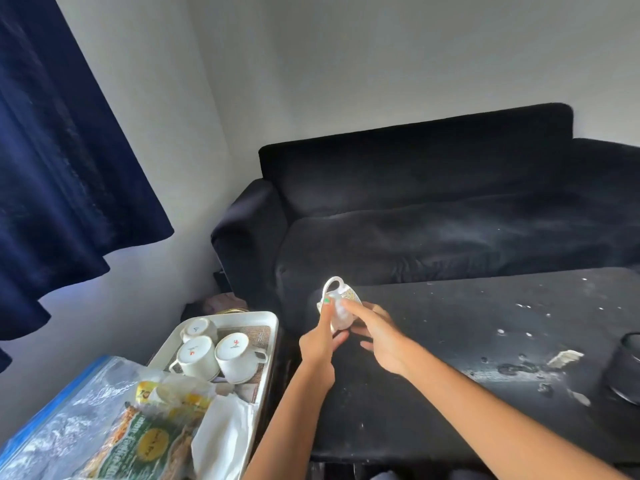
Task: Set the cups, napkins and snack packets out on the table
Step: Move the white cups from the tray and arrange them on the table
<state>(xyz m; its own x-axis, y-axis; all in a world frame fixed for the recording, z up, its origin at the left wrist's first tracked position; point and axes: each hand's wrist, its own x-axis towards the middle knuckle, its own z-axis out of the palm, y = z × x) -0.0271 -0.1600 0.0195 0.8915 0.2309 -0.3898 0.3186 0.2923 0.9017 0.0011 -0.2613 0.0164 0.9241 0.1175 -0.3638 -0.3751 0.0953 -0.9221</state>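
Note:
A white cup [338, 308] with a patterned rim is held tilted, handle up, over the far left corner of the black table [433, 368]. My left hand [320, 341] grips its side with thumb raised, and my right hand [375, 332] holds it from the right with the index finger stretched across it. Three more white cups [213, 351] stand upside down on a white tray [268, 327] to the left. White napkins [221, 434] lie on the tray's near end. Snack packets [145, 441] lie beside them, green and yellow.
A black sofa [433, 209] stands behind the table. A dark round container [625, 368] sits at the table's right edge, with scraps and white specks around it. A clear bag with a blue strip [62, 420] lies at the lower left. A blue curtain [62, 150] hangs at left.

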